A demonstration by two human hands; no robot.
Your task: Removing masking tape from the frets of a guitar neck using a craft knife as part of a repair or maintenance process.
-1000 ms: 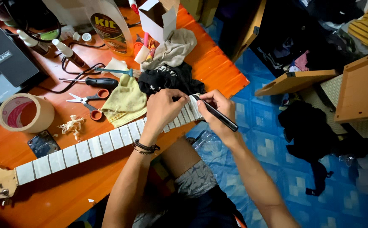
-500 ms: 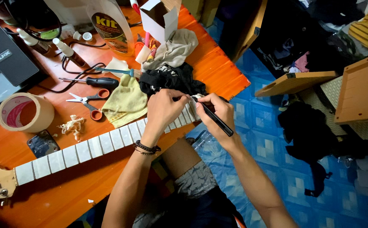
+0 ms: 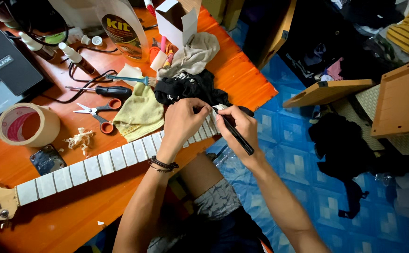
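A guitar neck with a taped white fretboard lies diagonally across the orange table, its headstock at the lower left. My left hand presses down on the neck's upper end near the table edge, fingers curled over the frets. My right hand holds a black pen like a pencil, its tip touching the last frets right beside my left fingers. The very end of the neck is hidden under both hands.
A roll of tape, red-handled scissors, a screwdriver, a yellow cloth, black and grey rags, a bottle, a small cardboard box and a metal plate lie on the table. Wooden guitar body parts sit on the blue floor to the right.
My right hand has lowered the pen's tip onto the fret end. The left hand stays pressed on the neck.
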